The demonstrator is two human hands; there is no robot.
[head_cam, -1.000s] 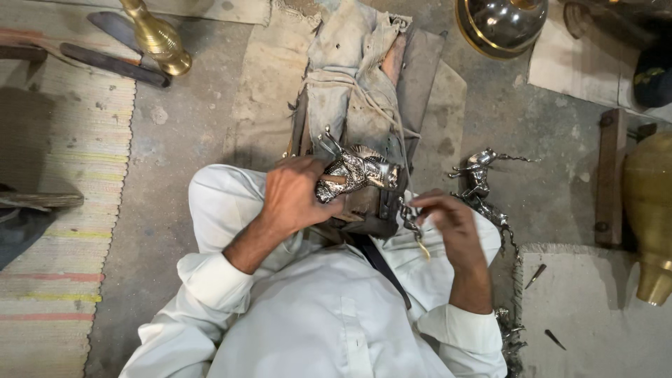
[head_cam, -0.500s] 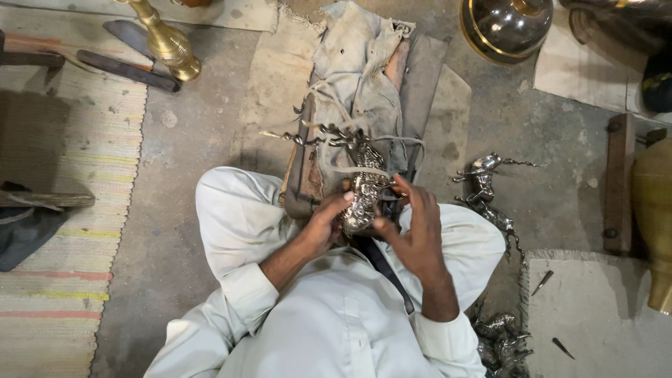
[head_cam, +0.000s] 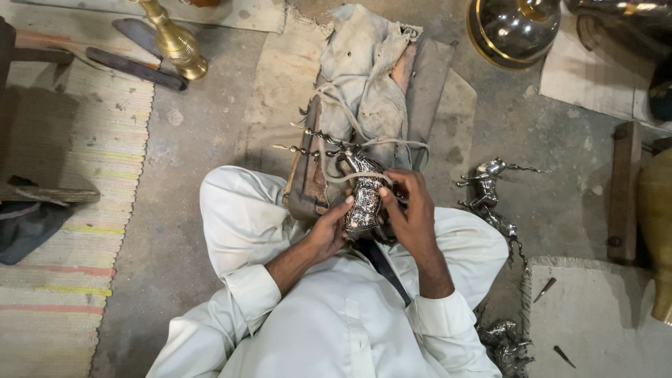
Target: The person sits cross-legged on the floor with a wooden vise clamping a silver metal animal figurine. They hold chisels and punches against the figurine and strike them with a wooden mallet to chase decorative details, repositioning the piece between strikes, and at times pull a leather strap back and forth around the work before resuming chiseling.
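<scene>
I sit cross-legged on the floor in white clothes. Both hands hold a silver metal animal figurine (head_cam: 364, 199) with long twisted horns pointing left. My left hand (head_cam: 327, 227) grips its lower body from the left. My right hand (head_cam: 411, 206) clasps it from the right, fingers over its back. A pale cord (head_cam: 392, 143) loops across the figurine and over a wooden block (head_cam: 311, 185) wrapped in worn cloth (head_cam: 367, 77) in front of my knees.
More silver animal figurines lie right of my knee (head_cam: 490, 189) and by my right hip (head_cam: 505, 343). A brass vase (head_cam: 175, 42) and a dark blade (head_cam: 136, 66) lie far left. A round metal pot (head_cam: 514, 28) stands at the top right, a striped mat (head_cam: 63, 210) at left.
The figurine has been turned from lying sideways to pointing away from me. My right hand came up from my right knee and closed on it beside my left hand.
</scene>
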